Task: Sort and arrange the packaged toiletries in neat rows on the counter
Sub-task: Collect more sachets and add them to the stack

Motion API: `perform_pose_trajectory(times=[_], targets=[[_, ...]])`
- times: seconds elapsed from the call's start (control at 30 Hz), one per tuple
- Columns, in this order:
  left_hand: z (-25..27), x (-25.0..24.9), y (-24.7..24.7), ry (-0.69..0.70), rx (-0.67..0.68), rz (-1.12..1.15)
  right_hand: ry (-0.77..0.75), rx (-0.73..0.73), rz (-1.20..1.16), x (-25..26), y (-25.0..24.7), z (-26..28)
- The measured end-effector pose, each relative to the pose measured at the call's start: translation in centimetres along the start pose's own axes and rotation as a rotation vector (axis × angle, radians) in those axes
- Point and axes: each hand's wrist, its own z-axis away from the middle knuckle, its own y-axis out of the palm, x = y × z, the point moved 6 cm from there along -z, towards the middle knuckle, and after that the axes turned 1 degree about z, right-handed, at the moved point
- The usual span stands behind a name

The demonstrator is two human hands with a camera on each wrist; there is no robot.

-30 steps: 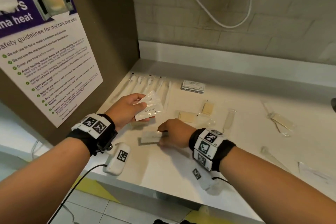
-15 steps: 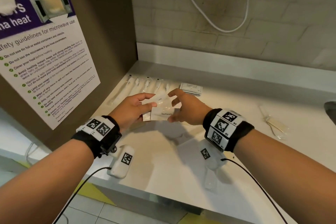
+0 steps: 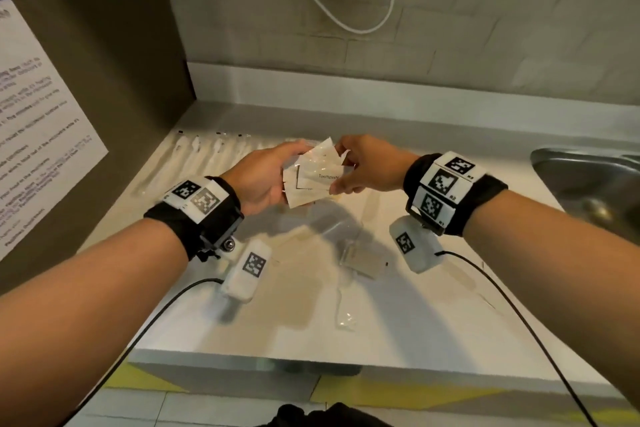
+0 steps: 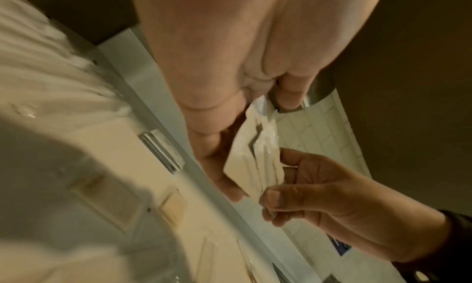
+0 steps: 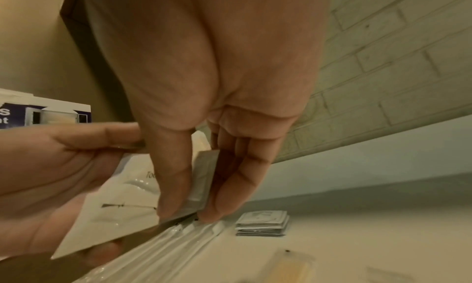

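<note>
From the head camera, the left hand holds a fanned stack of toothpaste packets above the counter, while the right hand pinches the newest packet onto it. The left wrist camera shows that stack uneven, so gathering seems underway. In the right wrist camera, laid-out toothbrushes suggest the next move: squaring the packets and setting them beside that row.

A fanned stack of white toothpaste sachets is held above the counter. Long clear-wrapped packets lie in a row at the back left.
</note>
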Motion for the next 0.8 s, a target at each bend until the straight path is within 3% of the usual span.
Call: perform_pose_trajectory(times=[0.1,0.3,0.6,0.8], targets=[[-1.5,0.4,2.5,-0.013,0.065,-0.102,0.024,-0.037,0.01,-1.6,-1.4,1.3],[-3.9,1.1,5.4,0.033,0.043,-0.176,0.038,-0.118,0.062,-4.4,-2.6,3.4],[-6.0,1.5,10.7,0.052,0.113,-0.173,0.072,-0.116,0.171,-8.7,-5.7,5.9],[-6.6,1.6,13.8,-0.048,0.149,-0.237,0.061,-0.066,0.027,-10.0,-6.6,6.8]])
